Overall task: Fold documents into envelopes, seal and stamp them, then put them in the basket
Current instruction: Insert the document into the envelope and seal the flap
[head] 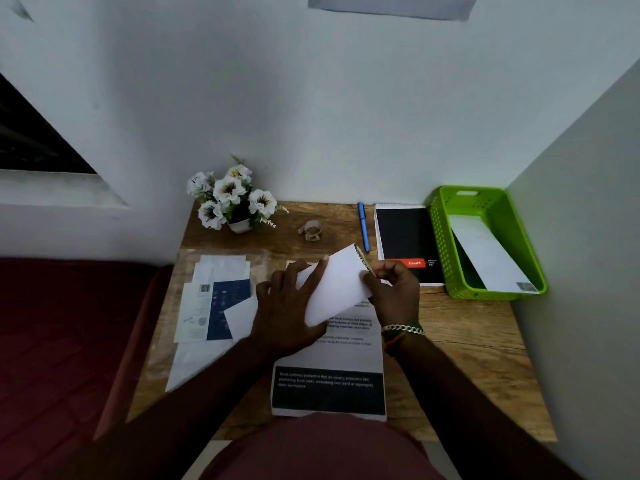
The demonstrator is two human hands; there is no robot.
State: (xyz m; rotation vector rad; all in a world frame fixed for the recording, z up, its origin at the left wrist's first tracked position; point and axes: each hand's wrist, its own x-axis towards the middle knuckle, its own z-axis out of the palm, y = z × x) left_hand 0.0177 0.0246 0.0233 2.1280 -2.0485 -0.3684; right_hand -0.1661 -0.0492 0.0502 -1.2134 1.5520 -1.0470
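A white envelope [337, 287] is lifted at an angle over the middle of the wooden desk [464, 344]. My left hand [287, 306] holds its left side, fingers spread along the paper. My right hand [394, 292] pinches the right edge, near a small patterned strip at the upper corner. A printed document [329, 375] lies flat beneath both hands. The green basket [440, 237] stands at the back right with one white envelope [485, 254] inside.
A plastic sleeve with more envelopes and papers [214, 299] lies at the left. A flower pot [232, 202], a tape roll [311, 231], a blue pen [363, 226] and a black notebook [405, 240] line the back. Walls close the back and right.
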